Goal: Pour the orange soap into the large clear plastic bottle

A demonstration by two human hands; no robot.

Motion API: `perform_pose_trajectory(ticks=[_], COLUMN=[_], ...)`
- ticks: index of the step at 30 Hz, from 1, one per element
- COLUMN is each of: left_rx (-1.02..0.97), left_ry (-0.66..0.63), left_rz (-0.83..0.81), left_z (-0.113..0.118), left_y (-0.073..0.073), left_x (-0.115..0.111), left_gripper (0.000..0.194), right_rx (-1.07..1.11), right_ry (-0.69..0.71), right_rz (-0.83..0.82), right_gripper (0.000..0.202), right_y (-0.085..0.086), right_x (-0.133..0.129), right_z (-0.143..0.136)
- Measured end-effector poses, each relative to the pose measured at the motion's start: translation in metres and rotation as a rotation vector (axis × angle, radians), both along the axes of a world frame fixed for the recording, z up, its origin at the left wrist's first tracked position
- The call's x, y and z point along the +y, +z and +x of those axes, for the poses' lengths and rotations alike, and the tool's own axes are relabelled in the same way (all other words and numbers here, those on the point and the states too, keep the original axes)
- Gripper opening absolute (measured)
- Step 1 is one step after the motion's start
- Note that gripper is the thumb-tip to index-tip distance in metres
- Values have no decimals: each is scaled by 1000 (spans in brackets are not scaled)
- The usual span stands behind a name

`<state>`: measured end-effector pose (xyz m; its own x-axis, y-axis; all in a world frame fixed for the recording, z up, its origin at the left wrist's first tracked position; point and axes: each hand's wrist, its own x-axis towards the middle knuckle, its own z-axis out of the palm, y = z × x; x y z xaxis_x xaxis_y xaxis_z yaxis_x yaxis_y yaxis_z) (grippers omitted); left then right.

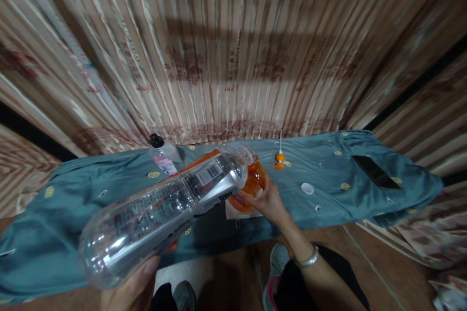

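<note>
My left hand (133, 282) grips a large clear plastic bottle (156, 214) near its base. The bottle is tilted, its neck to the upper right, and a barcode label shows on its side. My right hand (268, 199) is wrapped round a smaller orange bottle (253, 180), whose open neck sits right by the mouth of the large one. Whether the two necks touch I cannot tell. Under the orange bottle lies a pale sheet (233, 211). An orange pump top (279, 158) with a long tube lies beyond my right hand, and a white round cap (307, 188) lies to its right.
A clear bottle with a black pump top (164, 153) stands at the back left. A black phone (375, 172) lies at the right on the green cloth (328, 204) covering the table. Behind the table hangs a pleated patterned curtain (233, 58).
</note>
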<state>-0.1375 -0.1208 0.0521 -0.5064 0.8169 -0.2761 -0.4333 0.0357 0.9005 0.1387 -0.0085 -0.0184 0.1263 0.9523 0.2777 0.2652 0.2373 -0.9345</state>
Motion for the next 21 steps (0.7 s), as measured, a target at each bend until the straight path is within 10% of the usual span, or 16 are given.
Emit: perform_pose_trajectory(ticks=[21], left_rx=[4], left_ry=[-30], left_rz=[19], left_z=[-15], left_y=[-13], left_x=[-3], left_gripper=[63], right_rx=[8], right_ry=[-1], right_rz=[21], right_gripper=[64], right_y=[1], right_x=[-1], right_z=[0])
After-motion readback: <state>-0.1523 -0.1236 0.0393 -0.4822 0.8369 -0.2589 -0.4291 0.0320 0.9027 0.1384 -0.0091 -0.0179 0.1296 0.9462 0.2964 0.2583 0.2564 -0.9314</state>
